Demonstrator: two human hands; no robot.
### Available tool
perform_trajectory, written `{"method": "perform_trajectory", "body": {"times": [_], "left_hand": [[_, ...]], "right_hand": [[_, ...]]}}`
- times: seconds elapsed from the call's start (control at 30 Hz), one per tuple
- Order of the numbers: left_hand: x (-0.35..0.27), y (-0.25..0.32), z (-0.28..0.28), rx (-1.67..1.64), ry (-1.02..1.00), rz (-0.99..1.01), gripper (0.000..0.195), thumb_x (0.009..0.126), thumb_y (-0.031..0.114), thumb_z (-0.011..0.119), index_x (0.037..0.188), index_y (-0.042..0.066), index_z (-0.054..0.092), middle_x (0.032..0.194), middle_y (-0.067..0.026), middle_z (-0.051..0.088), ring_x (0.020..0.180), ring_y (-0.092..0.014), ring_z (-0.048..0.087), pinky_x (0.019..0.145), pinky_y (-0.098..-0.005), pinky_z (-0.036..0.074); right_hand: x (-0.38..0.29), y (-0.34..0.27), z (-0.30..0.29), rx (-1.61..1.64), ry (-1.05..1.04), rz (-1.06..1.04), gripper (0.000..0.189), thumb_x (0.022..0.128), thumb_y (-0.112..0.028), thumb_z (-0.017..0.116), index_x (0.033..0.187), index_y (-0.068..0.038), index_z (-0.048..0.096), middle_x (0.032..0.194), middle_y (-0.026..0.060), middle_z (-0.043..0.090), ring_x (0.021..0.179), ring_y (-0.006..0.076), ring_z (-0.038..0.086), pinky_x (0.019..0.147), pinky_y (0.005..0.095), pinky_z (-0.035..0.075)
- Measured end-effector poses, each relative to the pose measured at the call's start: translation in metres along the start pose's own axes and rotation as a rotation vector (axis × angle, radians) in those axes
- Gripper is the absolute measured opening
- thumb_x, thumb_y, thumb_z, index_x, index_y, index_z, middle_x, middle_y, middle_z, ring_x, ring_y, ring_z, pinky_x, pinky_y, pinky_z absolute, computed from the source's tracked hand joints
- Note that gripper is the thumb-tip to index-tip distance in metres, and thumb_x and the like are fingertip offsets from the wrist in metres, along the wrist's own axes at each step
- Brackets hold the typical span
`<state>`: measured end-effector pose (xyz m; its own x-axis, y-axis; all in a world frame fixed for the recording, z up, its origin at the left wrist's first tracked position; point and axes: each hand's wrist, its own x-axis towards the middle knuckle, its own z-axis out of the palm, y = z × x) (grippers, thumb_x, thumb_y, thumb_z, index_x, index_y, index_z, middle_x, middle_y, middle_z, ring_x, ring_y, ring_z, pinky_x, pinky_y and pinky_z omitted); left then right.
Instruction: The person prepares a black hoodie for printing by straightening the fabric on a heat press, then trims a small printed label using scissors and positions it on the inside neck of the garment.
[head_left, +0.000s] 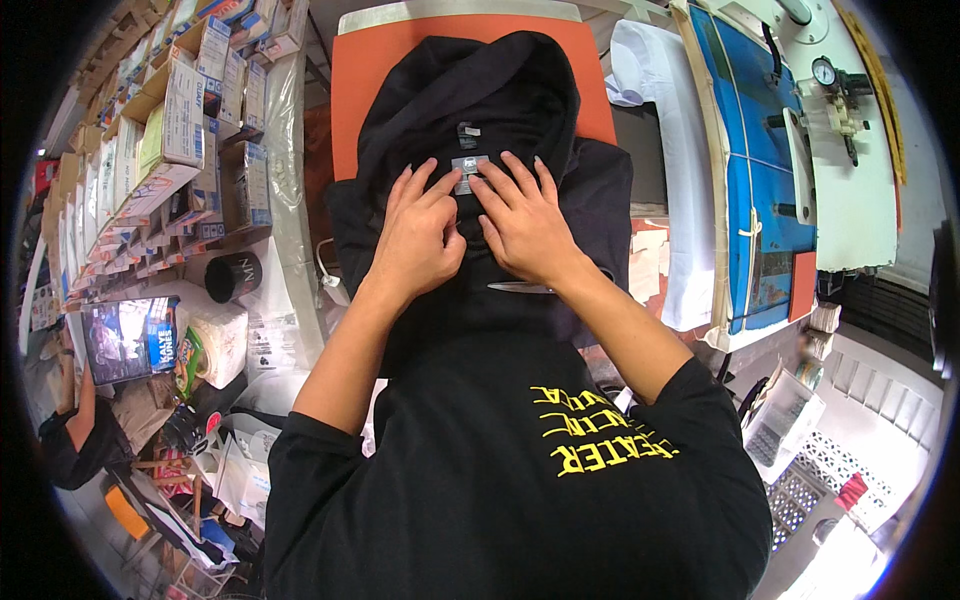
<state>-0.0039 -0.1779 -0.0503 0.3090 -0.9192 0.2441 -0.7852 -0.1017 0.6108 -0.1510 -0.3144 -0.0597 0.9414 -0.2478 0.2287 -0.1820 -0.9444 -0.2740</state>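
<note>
A black hooded garment (517, 71) lies spread over an orange pad (352, 97), its hood pointing away from me. Inside the neck is a small grey patch (470, 163) with a light emblem. A smaller neck tag (469, 133) sits just above it. My left hand (420, 229) rests on the fabric, its index fingertip at the patch's left edge. From the other side, my right hand (529, 214) lies with spread fingers, the fingertips at the patch's right edge. Beneath my right wrist a pointed metal blade (517, 287) lies on the garment; the rest of it is hidden.
Cardboard boxes (176, 112) of packets fill the left side, above a black mug (234, 277) and a lit screen (129, 339). White cloth (686, 187) hangs at right beside a blue, string-tied panel (765, 172) and a pressure gauge (823, 71). Another person's arm (81, 405) shows far left.
</note>
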Motion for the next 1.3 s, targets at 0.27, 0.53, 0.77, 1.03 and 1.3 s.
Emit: {"method": "perform_trajectory", "body": {"times": [0.27, 0.53, 0.77, 1.03, 1.3], "left_hand": [[0.000, -0.003, -0.001, -0.103, 0.046, -0.022, 0.006, 0.072, 0.002, 0.061, 0.073, 0.000, 0.055, 0.130, -0.0215, 0.064, 0.135, -0.044, 0.047, 0.118, -0.0557, 0.028], [-0.004, -0.007, -0.012, -0.252, 0.204, -0.084, 0.006, 0.080, 0.000, 0.065, 0.083, 0.000, 0.061, 0.125, -0.0175, 0.068, 0.123, -0.035, 0.060, 0.106, -0.0432, 0.044], [-0.031, 0.013, -0.019, -0.843, 0.270, -0.493, 0.007, 0.093, 0.004, 0.068, 0.094, -0.002, 0.070, 0.105, -0.0077, 0.071, 0.092, -0.012, 0.066, 0.085, -0.0263, 0.051], [-0.050, 0.041, -0.035, -0.974, 0.245, -0.535, 0.007, 0.094, 0.004, 0.068, 0.097, -0.003, 0.071, 0.104, -0.0071, 0.068, 0.097, -0.012, 0.062, 0.088, -0.0258, 0.048], [-0.081, 0.054, -0.051, -0.730, 0.298, -0.505, 0.006, 0.090, 0.003, 0.070, 0.092, -0.003, 0.072, 0.095, -0.0091, 0.071, 0.086, -0.015, 0.066, 0.079, -0.0262, 0.051]], "right_hand": [[0.006, 0.000, -0.003, 0.016, 0.031, -0.001, 0.044, 0.087, -0.017, 0.064, 0.130, -0.005, 0.060, 0.141, 0.0125, 0.054, 0.137, 0.0373, 0.043, 0.115, 0.0592, 0.027], [0.022, -0.002, -0.012, 0.062, 0.140, 0.018, 0.037, 0.081, -0.011, 0.065, 0.116, -0.003, 0.065, 0.127, 0.0146, 0.059, 0.127, 0.0352, 0.050, 0.111, 0.0572, 0.032], [0.009, -0.026, -0.049, 0.845, -0.005, 0.420, 0.020, 0.090, -0.009, 0.070, 0.109, -0.001, 0.070, 0.097, 0.0063, 0.070, 0.092, 0.0172, 0.067, 0.084, 0.0308, 0.052], [0.009, -0.064, -0.041, 1.512, -0.077, 0.676, 0.019, 0.097, -0.015, 0.068, 0.107, 0.001, 0.070, 0.091, 0.0031, 0.069, 0.080, 0.0084, 0.063, 0.073, 0.0242, 0.051], [0.009, -0.086, -0.038, 1.394, -0.176, 0.502, 0.012, 0.095, -0.013, 0.070, 0.095, -0.001, 0.071, 0.082, 0.0000, 0.067, 0.072, 0.0070, 0.060, 0.068, 0.0232, 0.049]]}}
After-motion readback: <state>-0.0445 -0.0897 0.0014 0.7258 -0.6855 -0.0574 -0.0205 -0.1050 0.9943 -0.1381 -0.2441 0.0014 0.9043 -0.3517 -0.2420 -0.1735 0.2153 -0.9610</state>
